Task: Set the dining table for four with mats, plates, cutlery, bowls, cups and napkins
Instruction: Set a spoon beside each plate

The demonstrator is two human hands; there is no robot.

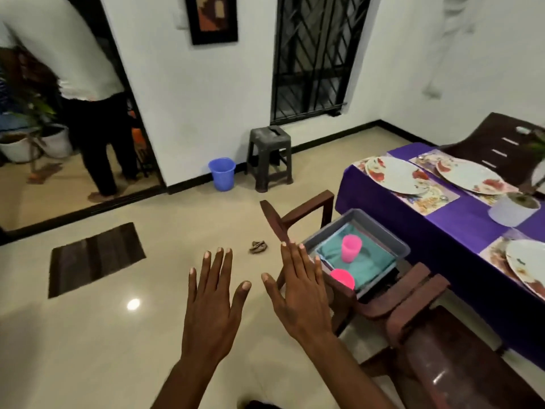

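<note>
Both hands are held out over the floor with nothing in them. The left hand (pixel 213 293) has its fingers straight and spread wide. The right hand (pixel 298 286) has straight fingers too, close together, and its tips reach in front of a chair (pixel 298 215).

On that chair sits a gray tray (pixel 380 231). A teal cloth (pixel 356 256) lies inside it. One pink cup (pixel 351 247) stands upside down on the cloth. A second pink cup (pixel 342 278) lies at the near edge of the tray, just beside the right hand.

The surface (pixel 460 222) is to the right, under a purple cloth. Three plates show on it. Two plates sit side by side at the far end, one (pixel 396 178) on a flowery mat (pixel 427 202) and the next one (pixel 469 175) on its own mat. A third plate (pixel 528 267) sits on a mat at the near right edge. A white pot (pixel 513 212) with a plant stands between them.

A blue bucket (pixel 221 173) and a dark stool (pixel 269 154) stand by the wall. A dark floor mat (pixel 95 258) lies on the left. A small crumpled thing (pixel 258 246) lies on the floor near the hands. A person (pixel 97 113) stands in the doorway.
</note>
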